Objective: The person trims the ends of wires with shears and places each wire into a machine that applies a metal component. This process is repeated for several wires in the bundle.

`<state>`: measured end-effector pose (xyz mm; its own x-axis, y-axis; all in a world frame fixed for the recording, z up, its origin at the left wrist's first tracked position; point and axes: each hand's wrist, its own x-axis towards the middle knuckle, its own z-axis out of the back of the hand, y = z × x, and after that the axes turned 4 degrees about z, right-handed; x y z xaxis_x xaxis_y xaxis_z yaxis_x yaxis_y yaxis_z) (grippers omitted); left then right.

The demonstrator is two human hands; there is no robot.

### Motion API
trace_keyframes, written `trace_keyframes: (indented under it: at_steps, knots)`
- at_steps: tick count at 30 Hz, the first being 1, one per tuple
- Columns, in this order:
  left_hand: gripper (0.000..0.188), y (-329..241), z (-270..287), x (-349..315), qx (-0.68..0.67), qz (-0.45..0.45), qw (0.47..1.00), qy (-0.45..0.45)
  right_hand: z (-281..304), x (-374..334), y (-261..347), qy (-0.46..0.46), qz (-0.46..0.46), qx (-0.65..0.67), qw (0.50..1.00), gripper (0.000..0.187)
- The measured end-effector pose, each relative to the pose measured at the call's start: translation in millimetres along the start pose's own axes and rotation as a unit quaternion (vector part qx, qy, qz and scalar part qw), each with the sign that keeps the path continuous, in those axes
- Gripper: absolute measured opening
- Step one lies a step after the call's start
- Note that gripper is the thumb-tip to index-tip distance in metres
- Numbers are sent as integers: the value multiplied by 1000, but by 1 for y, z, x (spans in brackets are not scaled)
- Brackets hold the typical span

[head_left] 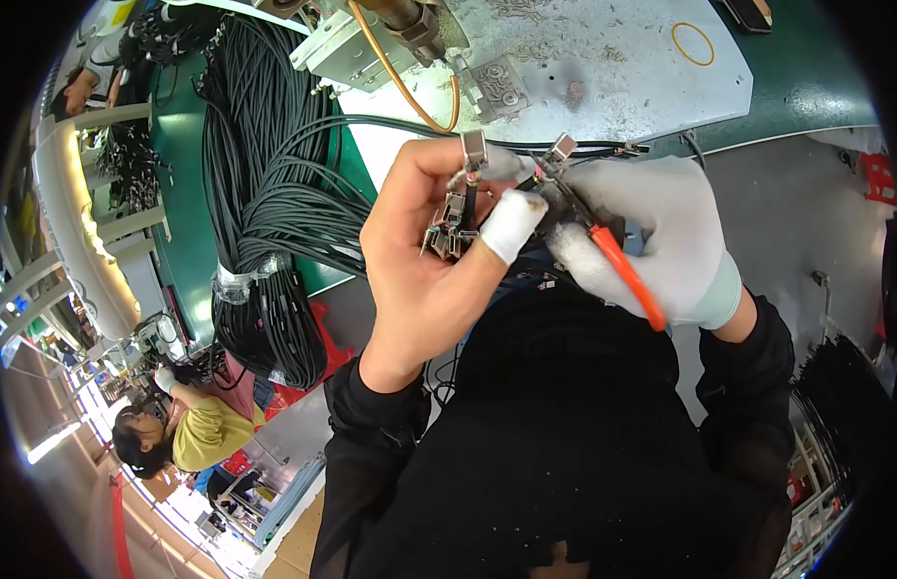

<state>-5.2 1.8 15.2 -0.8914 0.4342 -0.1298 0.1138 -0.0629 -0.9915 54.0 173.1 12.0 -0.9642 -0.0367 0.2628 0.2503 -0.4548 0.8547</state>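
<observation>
Head view, left to right. Far left: thick bundle of black rubber-sheathed cables (pixel 265 193), taped at the waist, draped over a green bench edge (pixel 183 241); below it, another person in a yellow top (pixel 193 434), well apart from the work. Centre: bare left hand (pixel 419 261), thumb wrapped in a white cloth finger cot (pixel 511 224), fingers curled and clenched around a cluster of small grey metal connector shells (pixel 451 232), one more shell (pixel 474 150) pinched upright at the fingertips on a black lead. Just right: white-gloved right hand (pixel 651 241), closed around a tool with an orange handle (pixel 627 275), the tool's tip meeting a thin black wire end (pixel 564 150) close to the left thumb. Behind: white worktop (pixel 603 77) littered with metal trimmings, a yellow rubber band (pixel 692 43), a grey metal press fixture (pixel 496 87) with an amber hose (pixel 400 82).

Likely trouble: loose shells slipping from the crowded left palm if the grip eases; tool tip nicking the covered thumb, being so near; wire pulling free from the shell under sideways tug from the trailing cables.
</observation>
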Motion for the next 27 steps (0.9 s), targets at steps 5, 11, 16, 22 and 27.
trace_keyframes:
  at_steps: [5,11,16,22,27]
  knots:
    - [30,2,-3,0,93,-97,991,-23,0,-3,1,88,-173,277,941,14]
    - [22,-1,-3,0,105,-47,992,-46,-7,-6,-4,87,-202,401,889,16]
    - [21,1,0,1,127,-37,990,-54,-14,-4,1,62,-181,192,963,14]
    - [18,4,-3,1,92,-12,995,-46,-26,-4,-12,-120,113,-282,945,26]
    - [16,3,-4,0,71,-14,996,-46,-24,-8,-7,-70,56,-130,987,26]
